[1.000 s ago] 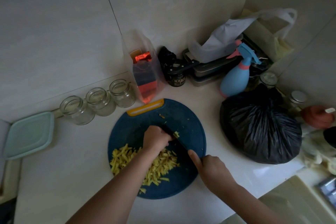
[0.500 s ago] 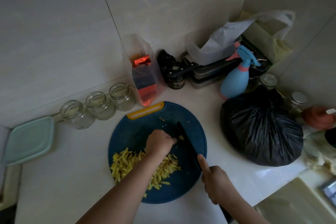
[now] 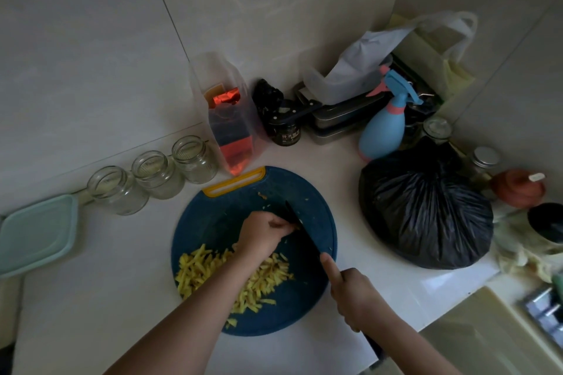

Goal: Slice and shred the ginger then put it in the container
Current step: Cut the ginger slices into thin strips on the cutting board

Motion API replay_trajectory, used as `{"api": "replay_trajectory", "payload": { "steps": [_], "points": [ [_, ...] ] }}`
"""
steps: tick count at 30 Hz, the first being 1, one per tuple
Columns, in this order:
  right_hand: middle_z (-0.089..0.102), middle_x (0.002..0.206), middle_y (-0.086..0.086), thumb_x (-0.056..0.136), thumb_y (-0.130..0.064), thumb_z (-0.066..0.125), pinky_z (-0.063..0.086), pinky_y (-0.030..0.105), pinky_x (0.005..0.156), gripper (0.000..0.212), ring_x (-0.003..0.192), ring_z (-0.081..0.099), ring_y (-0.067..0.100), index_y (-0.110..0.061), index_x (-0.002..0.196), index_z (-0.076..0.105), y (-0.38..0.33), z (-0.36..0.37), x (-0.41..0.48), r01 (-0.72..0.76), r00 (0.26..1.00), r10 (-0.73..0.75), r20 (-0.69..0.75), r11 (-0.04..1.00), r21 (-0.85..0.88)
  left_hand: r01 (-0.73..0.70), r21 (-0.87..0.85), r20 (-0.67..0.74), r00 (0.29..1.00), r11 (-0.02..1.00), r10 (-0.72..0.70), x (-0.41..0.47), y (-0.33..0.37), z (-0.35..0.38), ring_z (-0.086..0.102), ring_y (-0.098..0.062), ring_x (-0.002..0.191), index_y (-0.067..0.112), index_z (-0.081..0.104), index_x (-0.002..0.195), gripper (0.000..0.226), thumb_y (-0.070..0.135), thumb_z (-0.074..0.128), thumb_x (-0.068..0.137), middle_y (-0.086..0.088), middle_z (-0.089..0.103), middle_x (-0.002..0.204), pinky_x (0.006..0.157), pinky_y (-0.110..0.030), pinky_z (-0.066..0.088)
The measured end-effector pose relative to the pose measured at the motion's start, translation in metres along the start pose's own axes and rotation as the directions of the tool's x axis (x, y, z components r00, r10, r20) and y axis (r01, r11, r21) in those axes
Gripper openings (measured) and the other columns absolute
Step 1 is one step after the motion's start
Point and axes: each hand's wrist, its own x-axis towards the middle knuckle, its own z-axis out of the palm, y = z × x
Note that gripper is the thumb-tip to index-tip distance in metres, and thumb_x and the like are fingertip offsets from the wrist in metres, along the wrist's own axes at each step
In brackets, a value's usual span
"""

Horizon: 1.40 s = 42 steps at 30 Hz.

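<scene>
A round blue cutting board (image 3: pixel 213 222) with a yellow handle slot lies on the white counter. A heap of yellow shredded ginger (image 3: pixel 198 268) covers its near left part. My left hand (image 3: pixel 262 234) is curled over a small ginger piece at the board's middle; the piece itself is mostly hidden under the fingers. My right hand (image 3: pixel 353 292) grips the handle of a black knife (image 3: pixel 300 231), forefinger along its spine, blade edge down right beside my left fingertips. A pale green container (image 3: pixel 36 234) sits at the far left.
Three empty glass jars (image 3: pixel 152 173) stand behind the board on the left. A clear bag with red contents (image 3: pixel 228 131), a black jar (image 3: pixel 285 131), a blue spray bottle (image 3: pixel 384 128) and a full black plastic bag (image 3: pixel 423 210) crowd the back and right.
The knife lifted off the board, swung right, and has come back down next to my left fingers. My left hand stayed curled at the board's middle.
</scene>
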Motion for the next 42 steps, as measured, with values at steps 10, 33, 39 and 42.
{"api": "replay_trajectory", "payload": {
  "steps": [10,33,39,42],
  "points": [
    [0.046,0.059,0.004,0.093,-0.067,0.028,0.038,0.024,0.045,0.063,0.041,0.044,0.012,-0.011,0.073,0.051,-0.002,-0.004,0.001,-0.046,0.999,0.044,0.021,0.995,0.092,0.182,0.028,0.053,0.982,0.983,-0.183,0.012,0.019,0.003,0.057,-0.014,0.05,0.016,0.061,0.06,0.025,0.022,0.08,0.077,-0.006,0.061,0.055,0.063,-0.03,0.055],
    [0.041,0.045,0.001,0.098,-0.051,0.043,0.031,0.023,0.039,0.052,0.035,0.037,0.017,-0.015,0.061,0.051,0.014,0.003,0.0,-0.198,0.979,0.202,0.033,0.893,0.404,0.311,0.03,0.054,0.948,0.95,-0.312,0.016,0.025,0.006,0.062,-0.018,0.06,0.0,0.069,0.085,0.025,0.021,0.078,0.078,-0.016,0.07,0.079,0.067,-0.032,0.057],
    [0.031,0.045,-0.001,0.091,-0.063,0.044,0.022,0.019,0.038,0.057,0.032,0.027,0.014,-0.015,0.061,0.038,0.006,-0.007,-0.01,-0.235,0.972,0.212,0.105,0.829,0.508,0.316,-0.017,0.069,0.947,0.948,-0.315,0.017,0.024,-0.001,0.06,-0.013,0.054,0.006,0.068,0.072,0.02,0.019,0.082,0.074,-0.008,0.065,0.063,0.047,-0.019,0.05],
    [0.033,0.045,-0.001,0.09,-0.066,0.044,0.025,0.019,0.038,0.06,0.032,0.03,0.014,-0.014,0.061,0.038,0.004,-0.003,-0.013,-0.183,0.983,0.157,0.094,0.869,0.46,0.309,-0.018,0.079,0.948,0.951,-0.307,0.017,0.025,-0.002,0.062,-0.015,0.056,0.002,0.07,0.073,0.02,0.016,0.083,0.071,-0.009,0.067,0.065,0.051,-0.023,0.051]
  ]
}}
